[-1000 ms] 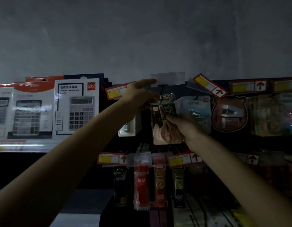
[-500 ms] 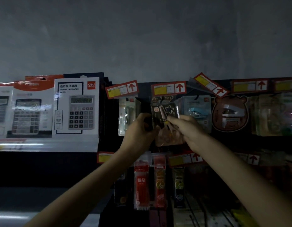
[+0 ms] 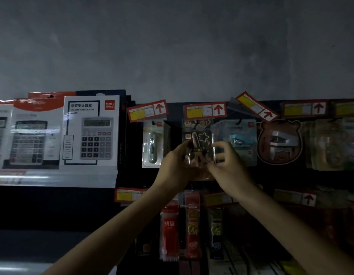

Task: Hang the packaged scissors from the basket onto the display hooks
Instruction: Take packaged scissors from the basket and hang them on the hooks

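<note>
In dim light, the left hand [image 3: 178,165] grips the left edge of a dark, clear-fronted pack of scissors [image 3: 199,143], and the right hand [image 3: 227,167] pinches its right edge. The pack sits upright in the top row, under a red-and-yellow price tag [image 3: 205,111], between a pale green blister pack [image 3: 153,144] and a blue stapler pack [image 3: 238,140]. White boxed calculators [image 3: 90,132] stand farther left.

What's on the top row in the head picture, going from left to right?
white calculator box → slim green tool pack → packaged scissors, gripped by left hand and right hand → blue stapler pack → bear-shaped pack
</note>
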A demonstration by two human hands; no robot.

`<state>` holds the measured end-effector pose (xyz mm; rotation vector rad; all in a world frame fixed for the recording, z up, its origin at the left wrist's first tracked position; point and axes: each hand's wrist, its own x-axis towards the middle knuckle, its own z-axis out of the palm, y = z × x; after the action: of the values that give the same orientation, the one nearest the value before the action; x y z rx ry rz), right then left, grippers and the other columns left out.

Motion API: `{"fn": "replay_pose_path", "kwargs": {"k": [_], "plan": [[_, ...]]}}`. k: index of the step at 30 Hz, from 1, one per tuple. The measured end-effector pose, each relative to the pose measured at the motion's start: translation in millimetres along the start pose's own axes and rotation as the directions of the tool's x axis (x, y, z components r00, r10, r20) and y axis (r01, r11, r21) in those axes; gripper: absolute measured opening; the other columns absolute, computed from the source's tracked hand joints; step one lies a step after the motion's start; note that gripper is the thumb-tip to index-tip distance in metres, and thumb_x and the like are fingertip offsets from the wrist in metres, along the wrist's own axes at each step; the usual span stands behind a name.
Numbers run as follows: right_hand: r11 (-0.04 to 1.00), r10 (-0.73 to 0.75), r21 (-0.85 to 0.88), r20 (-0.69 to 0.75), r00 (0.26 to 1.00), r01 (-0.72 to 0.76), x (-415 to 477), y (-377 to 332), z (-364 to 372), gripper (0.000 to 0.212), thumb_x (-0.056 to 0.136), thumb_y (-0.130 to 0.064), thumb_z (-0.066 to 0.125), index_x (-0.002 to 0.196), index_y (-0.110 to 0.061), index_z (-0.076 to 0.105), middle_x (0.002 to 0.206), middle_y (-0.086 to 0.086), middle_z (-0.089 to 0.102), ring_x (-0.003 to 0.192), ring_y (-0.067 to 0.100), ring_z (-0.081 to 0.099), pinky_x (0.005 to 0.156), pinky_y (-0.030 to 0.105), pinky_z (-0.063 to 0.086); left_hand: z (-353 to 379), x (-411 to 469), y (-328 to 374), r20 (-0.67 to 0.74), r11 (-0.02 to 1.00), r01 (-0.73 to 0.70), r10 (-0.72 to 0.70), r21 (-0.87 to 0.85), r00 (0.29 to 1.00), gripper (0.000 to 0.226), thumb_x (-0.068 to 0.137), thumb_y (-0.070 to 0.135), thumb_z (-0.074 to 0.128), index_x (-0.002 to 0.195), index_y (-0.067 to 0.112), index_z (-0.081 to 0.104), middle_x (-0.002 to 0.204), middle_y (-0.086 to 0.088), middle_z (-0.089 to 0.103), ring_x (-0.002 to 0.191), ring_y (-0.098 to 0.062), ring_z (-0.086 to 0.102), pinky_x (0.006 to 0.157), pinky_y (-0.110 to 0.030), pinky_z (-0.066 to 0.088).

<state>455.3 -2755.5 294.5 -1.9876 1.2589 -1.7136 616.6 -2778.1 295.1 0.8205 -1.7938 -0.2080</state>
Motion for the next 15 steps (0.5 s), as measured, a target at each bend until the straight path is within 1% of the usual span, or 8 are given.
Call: {"fn": "replay_pose_path", "kwargs": {"k": [2,4,6,7,9,12,13,15], "plan": [[0.995,-0.019,-0.098,0.032,0.999,0.022,2,-4,2,0.038,0.096,-0.017,0.064,0.130,-0.030,0.053,0.113,-0.006,0.061,0.089,0.009,0.063,0.069,0.029,0.054,4,9,-4,-0.004,0.997,0.033,-0.033,0.074,0.999,0.070,0.077,0.023,0.087,0.138,0.031,0.052,0.110,0.014,0.070,0.102,-0.014,0.068,0.085,-0.038,0.060],[0.985,0.000,-0.172,0.074,0.997,0.012,10,-8,5,0.038,0.096,-0.015,0.062,0.132,-0.024,0.056,0.113,-0.005,0.059,0.090,0.009,0.059,0.065,0.023,0.046,9,21,-12,-0.003,0.978,0.038,-0.038,0.206,0.999,0.070,0.076,0.030,0.083,0.138,0.031,0.051,0.112,0.009,0.070,0.108,-0.025,0.063,0.089,-0.045,0.056],[0.974,0.041,-0.226,0.120,0.992,-0.013,19,-11,9,0.043,0.097,-0.015,0.061,0.139,-0.021,0.052,0.111,-0.004,0.056,0.088,0.009,0.055,0.064,0.021,0.043,15,33,-21,0.023,0.966,0.090,-0.099,0.243,0.995,0.068,0.081,0.026,0.079,0.142,0.028,0.048,0.121,0.003,0.066,0.120,-0.030,0.054,0.096,-0.037,0.049],[0.969,0.075,-0.242,0.142,0.987,-0.039,24,-11,11,0.043,0.098,-0.016,0.060,0.140,-0.020,0.051,0.111,-0.003,0.056,0.087,0.009,0.054,0.064,0.022,0.042,17,39,-25,0.034,0.959,0.114,-0.127,0.258,0.991,0.069,0.086,0.022,0.076,0.146,0.027,0.044,0.130,-0.001,0.060,0.126,-0.030,0.049,0.096,-0.030,0.042],[0.954,0.141,-0.286,0.176,0.974,-0.087,34,-8,18,0.039,0.099,-0.017,0.058,0.137,-0.020,0.050,0.115,0.001,0.058,0.094,0.014,0.057,0.069,0.026,0.045,20,47,-29,0.051,0.938,0.165,-0.189,0.303,0.981,0.070,0.092,0.020,0.069,0.153,0.024,0.035,0.141,-0.010,0.049,0.130,-0.032,0.045,0.093,-0.026,0.034],[0.946,0.233,-0.276,0.202,0.951,-0.173,49,2,27,0.040,0.093,-0.011,0.057,0.132,-0.017,0.052,0.117,0.007,0.061,0.103,0.024,0.061,0.083,0.035,0.055,24,55,-32,0.054,0.920,0.189,-0.220,0.343,0.974,0.057,0.101,0.020,0.055,0.153,0.016,0.032,0.148,-0.022,0.035,0.131,-0.042,0.046,0.108,-0.039,0.040],[0.949,0.255,-0.242,0.215,0.943,-0.202,52,4,29,0.041,0.091,-0.010,0.057,0.131,-0.017,0.053,0.116,0.007,0.062,0.103,0.025,0.062,0.087,0.038,0.057,26,56,-33,0.045,0.904,0.171,-0.204,0.393,0.978,0.054,0.102,0.019,0.052,0.153,0.014,0.033,0.149,-0.024,0.034,0.131,-0.043,0.046,0.109,-0.042,0.040],[0.955,0.276,-0.174,0.225,0.934,-0.240,60,9,35,0.043,0.089,-0.008,0.057,0.131,-0.017,0.052,0.116,0.008,0.062,0.104,0.025,0.062,0.085,0.038,0.056,29,61,-44,0.055,0.873,0.154,-0.202,0.462,0.978,0.057,0.102,0.017,0.052,0.154,0.012,0.031,0.150,-0.025,0.037,0.131,-0.041,0.048,0.105,-0.041,0.042]]}}
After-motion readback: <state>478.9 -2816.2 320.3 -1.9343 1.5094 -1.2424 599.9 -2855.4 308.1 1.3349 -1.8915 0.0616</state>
